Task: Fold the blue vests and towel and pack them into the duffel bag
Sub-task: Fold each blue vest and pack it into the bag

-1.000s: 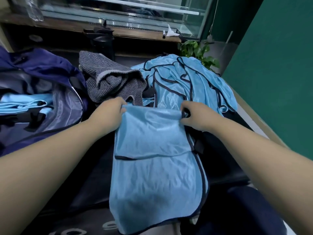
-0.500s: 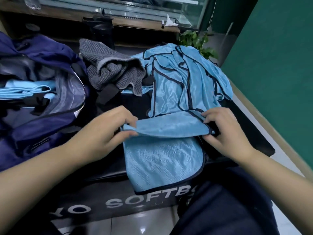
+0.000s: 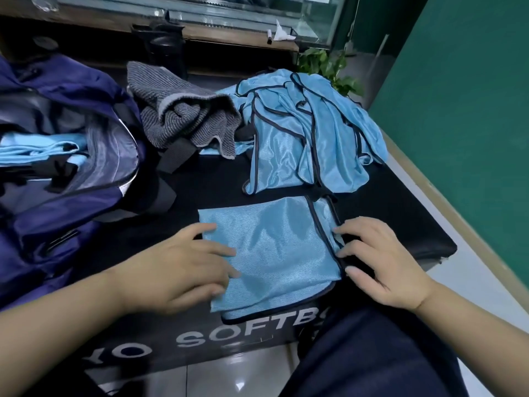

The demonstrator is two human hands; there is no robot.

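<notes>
Both hands, left (image 3: 183, 270) and right (image 3: 383, 262), press flat-fingered on a folded vest (image 3: 274, 253). Some vests already sit in the bag (image 3: 71, 156). The pile (image 3: 309, 133) and towel (image 3: 183, 110) remain.

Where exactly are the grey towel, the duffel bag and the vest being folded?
grey towel (image 3: 183, 116), head view, on its crumpled ribbed middle.
duffel bag (image 3: 57, 213), head view, on its navy side wall below the open mouth.
folded vest (image 3: 274, 247), head view, on its flat blue top layer between the hands.
</notes>
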